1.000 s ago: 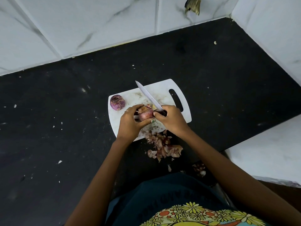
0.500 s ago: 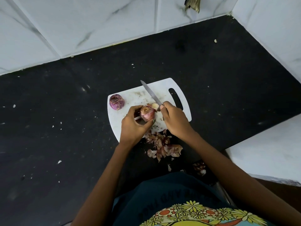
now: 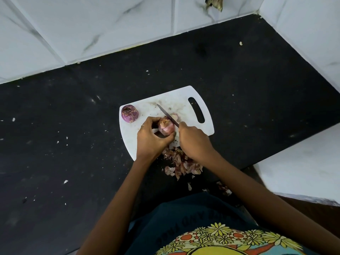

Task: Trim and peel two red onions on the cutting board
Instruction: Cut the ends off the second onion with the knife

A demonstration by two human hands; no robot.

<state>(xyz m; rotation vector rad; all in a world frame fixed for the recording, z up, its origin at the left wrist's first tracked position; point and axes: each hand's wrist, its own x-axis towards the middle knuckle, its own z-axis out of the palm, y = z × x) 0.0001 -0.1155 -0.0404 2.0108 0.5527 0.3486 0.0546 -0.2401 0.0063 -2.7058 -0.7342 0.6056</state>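
On black counter (image 3: 73,144): white board (image 3: 176,100); left fingers (image 3: 147,124) grip onion (image 3: 166,127); right apparently grip knife (image 3: 167,115)

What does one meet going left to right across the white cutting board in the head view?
Peeled purple onion lying free at the left corner → left hand → reddish onion it holds → right hand gripping the knife → oblong handle slot of the white plastic cutting board.

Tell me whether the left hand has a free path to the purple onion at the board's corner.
Probably yes, once freed: the left hand grips the onion being peeled, but only bare cutting board lies between it and the purple onion.
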